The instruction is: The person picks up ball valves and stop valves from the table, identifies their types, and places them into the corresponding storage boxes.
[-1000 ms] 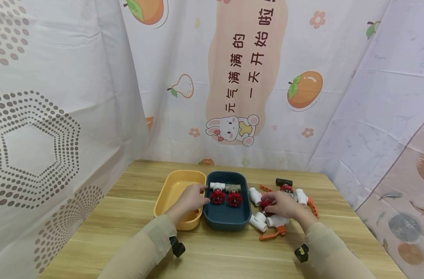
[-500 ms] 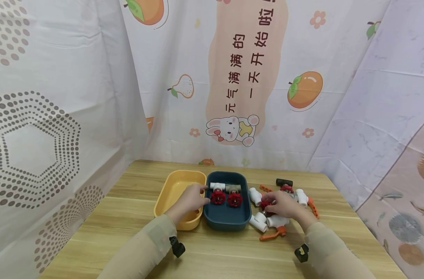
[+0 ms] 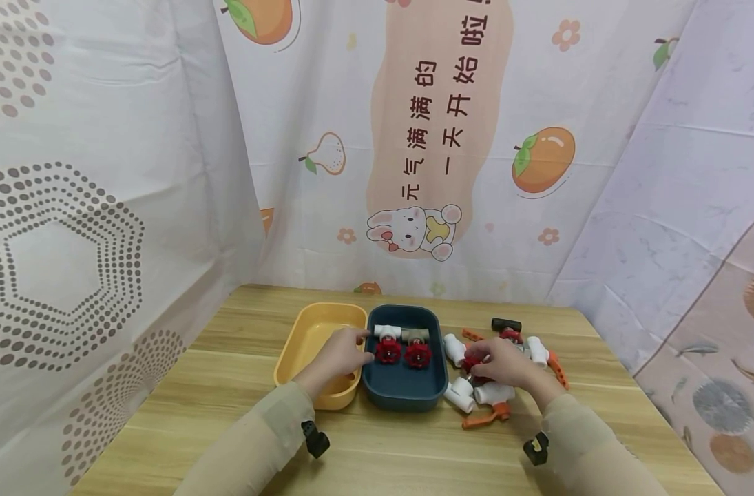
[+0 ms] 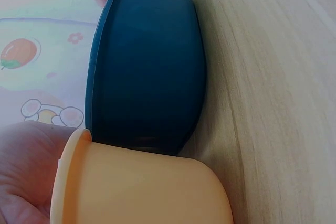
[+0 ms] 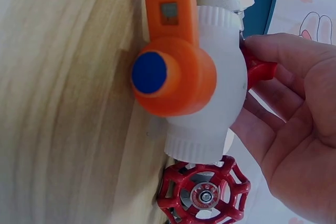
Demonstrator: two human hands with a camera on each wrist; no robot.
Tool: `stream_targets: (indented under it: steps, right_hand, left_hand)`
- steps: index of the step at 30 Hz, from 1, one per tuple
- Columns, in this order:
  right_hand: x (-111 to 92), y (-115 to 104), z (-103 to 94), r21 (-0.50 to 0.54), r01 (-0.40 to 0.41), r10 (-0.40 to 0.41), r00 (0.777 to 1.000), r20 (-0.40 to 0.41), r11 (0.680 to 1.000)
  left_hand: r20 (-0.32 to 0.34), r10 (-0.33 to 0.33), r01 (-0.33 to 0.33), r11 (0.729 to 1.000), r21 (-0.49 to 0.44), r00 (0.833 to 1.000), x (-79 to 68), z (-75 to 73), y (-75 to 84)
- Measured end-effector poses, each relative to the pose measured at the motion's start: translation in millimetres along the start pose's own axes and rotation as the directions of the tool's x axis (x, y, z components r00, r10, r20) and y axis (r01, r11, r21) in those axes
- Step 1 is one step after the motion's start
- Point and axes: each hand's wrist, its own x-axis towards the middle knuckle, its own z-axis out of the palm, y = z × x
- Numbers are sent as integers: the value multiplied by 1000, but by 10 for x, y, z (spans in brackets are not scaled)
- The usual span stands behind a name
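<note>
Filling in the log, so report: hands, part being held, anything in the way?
Left hand over yellow tray, at rim of blue tray. Right hand gripping red handwheel, outside both trays. Orange-handled valve close by, may crowd it.

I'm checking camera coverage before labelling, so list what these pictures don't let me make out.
Head view: part of the inside of the yellow tray, behind the left hand.
The left hand's outer fingers: hidden by the hand itself in the head view, partly cut off by the left edge in the left wrist view.
Much of the red knob: under the right hand in the head view, behind the white valve in the right wrist view.
</note>
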Motion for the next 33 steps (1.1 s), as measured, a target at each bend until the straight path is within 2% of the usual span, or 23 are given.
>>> stream_targets:
  steps: [4, 22, 33]
  right_hand:
    - [-1, -21, -11, 5, -13, 13, 1000, -1, 1000]
    - [-72, -23, -101, 55, 18, -18, 1000, 2, 998]
    - [-76, -51, -170, -34, 6, -7, 999, -34, 999]
  left_hand:
    - [2, 0, 0, 1000, -3, 1000, 2, 3, -4]
    - [-5, 10, -10, 1000, 8, 1000, 1, 7, -6]
    - [-2, 15, -15, 1000, 7, 1000, -10, 5, -6]
